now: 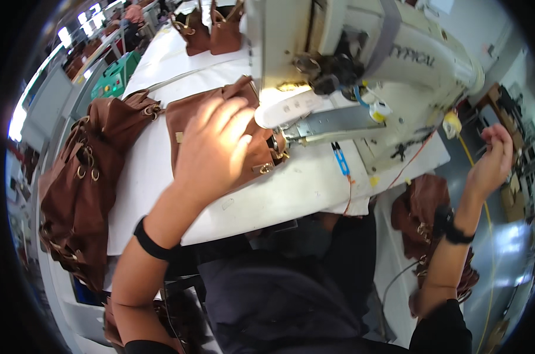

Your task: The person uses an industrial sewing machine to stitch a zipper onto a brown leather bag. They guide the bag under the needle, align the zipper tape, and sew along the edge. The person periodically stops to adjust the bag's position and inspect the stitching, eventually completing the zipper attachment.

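1. Left hand (pixel 217 144) lies spread, palm down, on the brown leather handbag (pixel 188 118) on the white bench (pixel 291 194), under the cream industrial sewing machine (pixel 361 53).
2. Right hand (pixel 494 156) is raised off to the right, fingers curled; whether it pinches anything cannot be told.
3. More brown leather bags (pixel 78 189) are heaped at the bench's left edge.
4. Blue thread snips (pixel 340 159) lie near the machine.

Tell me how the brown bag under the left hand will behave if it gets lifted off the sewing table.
The brown bag probably flops: its leather-like panel lies slack under the left hand. The metal buckle would likely swing. It seems unlikely to slide freely.
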`<state>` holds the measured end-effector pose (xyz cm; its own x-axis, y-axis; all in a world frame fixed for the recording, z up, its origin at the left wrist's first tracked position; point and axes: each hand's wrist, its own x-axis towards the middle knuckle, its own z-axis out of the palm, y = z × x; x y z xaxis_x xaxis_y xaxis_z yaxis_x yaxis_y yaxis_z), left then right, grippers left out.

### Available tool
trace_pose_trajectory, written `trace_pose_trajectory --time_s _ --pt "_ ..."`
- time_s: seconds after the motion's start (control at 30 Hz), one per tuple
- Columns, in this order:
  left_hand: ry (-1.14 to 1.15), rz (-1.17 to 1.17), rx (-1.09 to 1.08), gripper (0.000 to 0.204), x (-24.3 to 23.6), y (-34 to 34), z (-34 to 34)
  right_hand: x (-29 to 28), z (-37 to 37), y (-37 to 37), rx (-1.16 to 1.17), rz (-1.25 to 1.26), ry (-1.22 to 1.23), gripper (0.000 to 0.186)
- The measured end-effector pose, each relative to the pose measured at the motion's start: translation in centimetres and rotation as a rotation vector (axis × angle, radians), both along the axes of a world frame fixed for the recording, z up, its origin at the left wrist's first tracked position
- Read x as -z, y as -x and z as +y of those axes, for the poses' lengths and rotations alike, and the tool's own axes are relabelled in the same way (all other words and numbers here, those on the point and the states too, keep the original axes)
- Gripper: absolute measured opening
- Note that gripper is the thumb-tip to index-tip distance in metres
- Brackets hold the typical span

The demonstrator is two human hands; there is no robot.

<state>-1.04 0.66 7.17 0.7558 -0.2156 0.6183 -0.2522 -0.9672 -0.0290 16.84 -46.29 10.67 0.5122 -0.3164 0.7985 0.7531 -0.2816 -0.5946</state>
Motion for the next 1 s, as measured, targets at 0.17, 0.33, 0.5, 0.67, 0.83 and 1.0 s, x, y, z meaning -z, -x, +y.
trace_pose_trajectory --time_s 0.17,0.33,0.5,0.67,0.83,1.0 --pt "-0.082 0.2 0.175 0.052 -1.2 -3.1 3.3 -1.0 12.7 16.6 -1.048 -0.241 0.612 0.021" --pt "0.245 0.659 0.331 0.047 -2.1 -8.0 4.2 -0.1 19.8 23.2 -0.949 -0.356 0.109 0.011" --pt "0.213 0.827 0.351 0.053 -0.8 -9.9 5.4 1.5 21.0 21.1 -0.946 -0.126 0.575 0.017" --pt "0.482 1.003 0.307 0.054 -0.7 -11.2 6.8 7.8 25.6 11.6 -0.794 0.669 0.253 0.039" --pt "0.578 1.168 0.295 0.054 -1.8 -12.3 7.5 6.7 27.8 8.2 -1.073 0.958 -0.036 0.023" --pt "0.636 1.196 0.262 0.055 -2.2 -11.9 7.4 7.7 28.0 7.8 -1.091 0.901 -0.105 0.032"
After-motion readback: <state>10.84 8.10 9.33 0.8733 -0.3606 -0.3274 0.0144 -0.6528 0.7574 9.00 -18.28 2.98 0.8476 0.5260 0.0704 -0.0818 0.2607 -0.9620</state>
